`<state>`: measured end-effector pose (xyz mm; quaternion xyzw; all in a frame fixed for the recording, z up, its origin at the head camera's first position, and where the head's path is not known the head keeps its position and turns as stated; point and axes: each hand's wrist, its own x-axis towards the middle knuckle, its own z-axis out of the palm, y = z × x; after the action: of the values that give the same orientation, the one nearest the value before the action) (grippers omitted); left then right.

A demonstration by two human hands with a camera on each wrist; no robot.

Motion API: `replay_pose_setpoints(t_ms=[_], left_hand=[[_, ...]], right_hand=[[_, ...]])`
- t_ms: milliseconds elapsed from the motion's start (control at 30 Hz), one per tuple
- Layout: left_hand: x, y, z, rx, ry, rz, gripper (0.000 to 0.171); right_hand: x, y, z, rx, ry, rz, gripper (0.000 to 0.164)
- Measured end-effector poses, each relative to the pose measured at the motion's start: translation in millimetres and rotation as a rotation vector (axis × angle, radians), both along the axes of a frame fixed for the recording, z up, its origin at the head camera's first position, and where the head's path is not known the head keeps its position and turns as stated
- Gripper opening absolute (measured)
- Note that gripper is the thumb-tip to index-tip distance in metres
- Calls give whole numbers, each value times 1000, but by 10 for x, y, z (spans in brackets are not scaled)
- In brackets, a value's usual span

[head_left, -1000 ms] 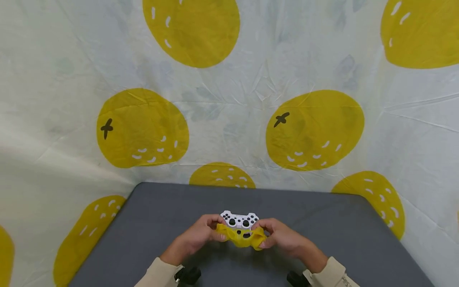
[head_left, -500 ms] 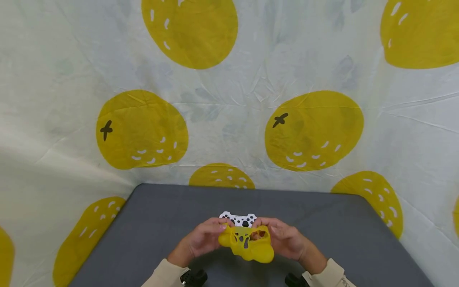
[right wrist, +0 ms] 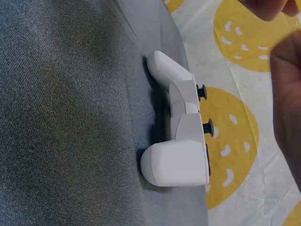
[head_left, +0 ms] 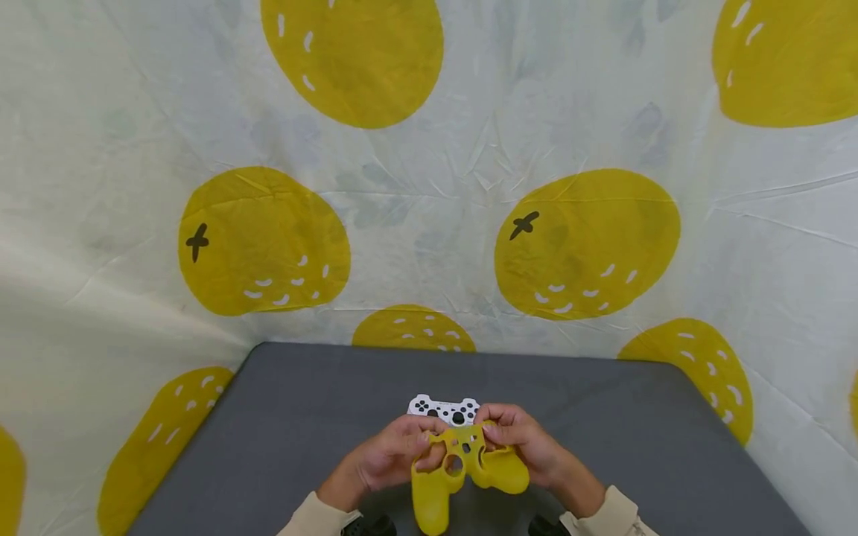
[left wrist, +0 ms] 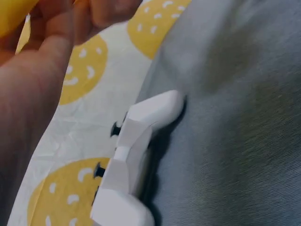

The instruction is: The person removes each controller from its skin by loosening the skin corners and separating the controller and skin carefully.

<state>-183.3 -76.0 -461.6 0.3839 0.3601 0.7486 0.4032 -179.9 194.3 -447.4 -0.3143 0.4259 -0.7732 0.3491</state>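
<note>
A yellow, soft-looking game controller cover (head_left: pixel 432 500) hangs spread between both hands, its two grip sleeves pointing down and its button cutouts showing. My left hand (head_left: pixel 385 455) pinches its upper left edge, with some fingers showing through an opening. On the other side, my right hand (head_left: pixel 532 444) pinches the upper right edge. Just beyond the hands, a white game controller (head_left: pixel 441 406) lies on the table, partly hidden by the fingers. Both wrist views show that controller (left wrist: pixel 127 176) apart from the hands, with its dark thumbsticks sticking up.
The dark grey table (head_left: pixel 322 383) spreads around the hands and the controller. A pale hanging cloth (head_left: pixel 422 238) printed with yellow fruit shapes surrounds the table's back and sides.
The bunched cover has been unfolded and turned, and its grip sleeves now hang downward. Both hands have shifted their hold along its edge. The white controller stays in place.
</note>
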Motion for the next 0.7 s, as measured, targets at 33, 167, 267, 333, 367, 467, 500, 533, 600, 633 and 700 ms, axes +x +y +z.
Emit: replay_pose_setpoints(t_ms=[33,167,267,333,367,467,500,533,600,633,700], left_hand=[[9,14,-5,12,-4,15,31],[35,28,-3,-18,-80,142,20],[35,8,6,-50,-122,207,16],[26,-8,11,-70,-141,246,16],[22,-13,12,-76,-148,264,17],[13,-20,4,-107,-167,323,18],[12,-19,0,-123,-176,343,17],[13,-17,-5,-137,-189,361,17],[22,-16,-26,-176,-231,402,18],[30,-19,-41,-199,-257,422,21],[54,-42,-80,-255,-305,467,29]], right_hand=[[-1,8,-3,-11,-4,-7,44],[-6,30,9,-31,-20,-5,47],[0,57,33,4,-19,-9,41],[11,84,51,63,-2,-38,32],[19,96,59,100,12,-53,26],[47,107,64,213,60,-83,23],[56,104,64,243,77,-94,27],[67,101,64,265,89,-110,31],[91,97,66,289,101,-152,35],[103,99,71,302,106,-183,34],[124,112,83,298,112,-240,29]])
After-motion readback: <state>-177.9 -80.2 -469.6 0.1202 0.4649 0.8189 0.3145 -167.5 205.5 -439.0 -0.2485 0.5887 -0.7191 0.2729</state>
